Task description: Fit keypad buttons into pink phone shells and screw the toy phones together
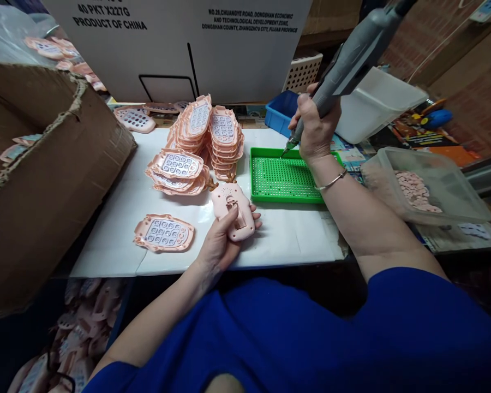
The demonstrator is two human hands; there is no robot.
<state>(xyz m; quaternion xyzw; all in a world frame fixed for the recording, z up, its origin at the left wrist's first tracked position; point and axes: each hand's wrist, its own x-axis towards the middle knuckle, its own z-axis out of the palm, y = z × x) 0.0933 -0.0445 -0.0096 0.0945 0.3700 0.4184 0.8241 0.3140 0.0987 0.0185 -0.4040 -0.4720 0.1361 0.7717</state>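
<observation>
My left hand [221, 243] is closed round a pink toy phone shell [234, 210] lying back side up on the white table [118, 202], thumb on its battery compartment. My right hand [316, 128] grips a grey electric screwdriver [352, 60], and its tip touches the far edge of a green perforated screw tray [282, 177]. Stacks of pink keypad front shells [207, 136] stand behind the left hand. One single front shell [163, 233] lies face up to its left.
A large brown cardboard box [45, 174] fills the left side. A white carton [180, 43] stands at the back. A blue bin [282, 109], a white tub [376, 101] and a clear tub of small pink parts [421, 188] sit at the right. More shells lie under the table [82, 327].
</observation>
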